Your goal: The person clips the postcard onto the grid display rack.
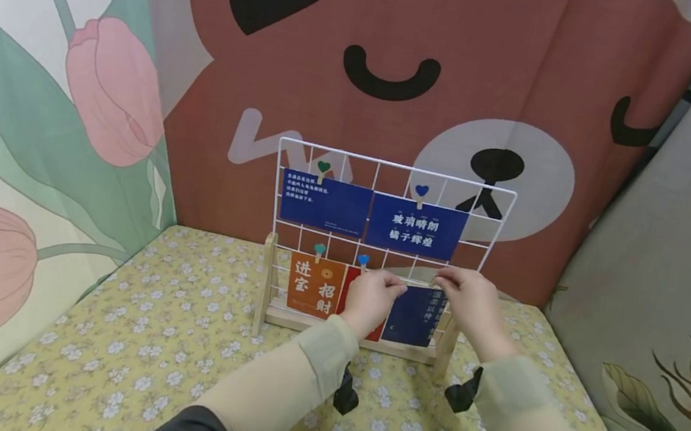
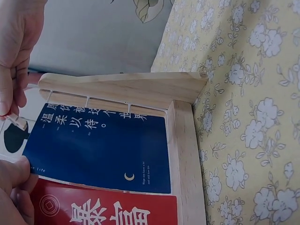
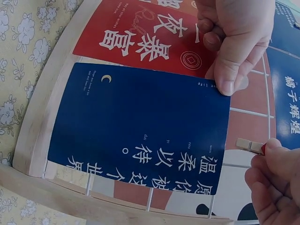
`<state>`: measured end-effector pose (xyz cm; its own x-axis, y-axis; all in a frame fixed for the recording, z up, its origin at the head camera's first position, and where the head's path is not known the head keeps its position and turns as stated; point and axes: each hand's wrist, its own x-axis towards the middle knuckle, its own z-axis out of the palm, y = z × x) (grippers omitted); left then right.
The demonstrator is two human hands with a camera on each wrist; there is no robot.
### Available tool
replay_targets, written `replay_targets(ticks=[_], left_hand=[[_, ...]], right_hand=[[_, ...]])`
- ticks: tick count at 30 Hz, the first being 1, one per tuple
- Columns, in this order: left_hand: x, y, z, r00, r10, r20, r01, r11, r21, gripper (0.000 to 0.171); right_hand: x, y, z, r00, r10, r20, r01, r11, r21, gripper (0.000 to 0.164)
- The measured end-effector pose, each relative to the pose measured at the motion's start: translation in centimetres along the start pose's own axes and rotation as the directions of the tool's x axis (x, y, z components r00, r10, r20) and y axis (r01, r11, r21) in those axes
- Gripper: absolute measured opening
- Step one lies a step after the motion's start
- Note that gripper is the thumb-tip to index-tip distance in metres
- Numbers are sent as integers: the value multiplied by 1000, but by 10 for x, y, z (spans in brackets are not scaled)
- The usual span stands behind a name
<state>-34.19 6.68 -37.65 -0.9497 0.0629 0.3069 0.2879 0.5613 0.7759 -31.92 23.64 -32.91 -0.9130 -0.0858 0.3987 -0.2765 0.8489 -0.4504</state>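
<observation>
My left hand pinches the top corner of a dark blue card with white lettering and a small moon. The card stands against the lower right of a white wire grid rack, overlapping the edge of a red card. Between my right thumb and fingers is a small wooden clothespin with a red piece at its gripped end. In the right wrist view, my right hand holds it just beyond the card's top edge, its bare wooden tip towards the card.
Two blue cards hang on the upper grid, under a green heart clip and a blue heart clip. An orange card hangs lower left. Wooden legs hold the grid on a flowered yellow cloth. Behind is a printed curtain.
</observation>
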Motion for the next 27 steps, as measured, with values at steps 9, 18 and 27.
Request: replay_targets(ticks=[9,18,27], left_hand=[[3,0,3,1000,-6,-29,6,1000,14,16],[2,2,5,999,7,-51,-6,1000,25,16],[4,1,8,996,-7,-85,9,1000,29,16]], right_hand=[[3,0,4,999,-40,-31,40,999,-19,21],[5,1,9,999,-43,-32,42,998,-49,20],[10,1,13,997,-80,-15,78,990,-121,19]])
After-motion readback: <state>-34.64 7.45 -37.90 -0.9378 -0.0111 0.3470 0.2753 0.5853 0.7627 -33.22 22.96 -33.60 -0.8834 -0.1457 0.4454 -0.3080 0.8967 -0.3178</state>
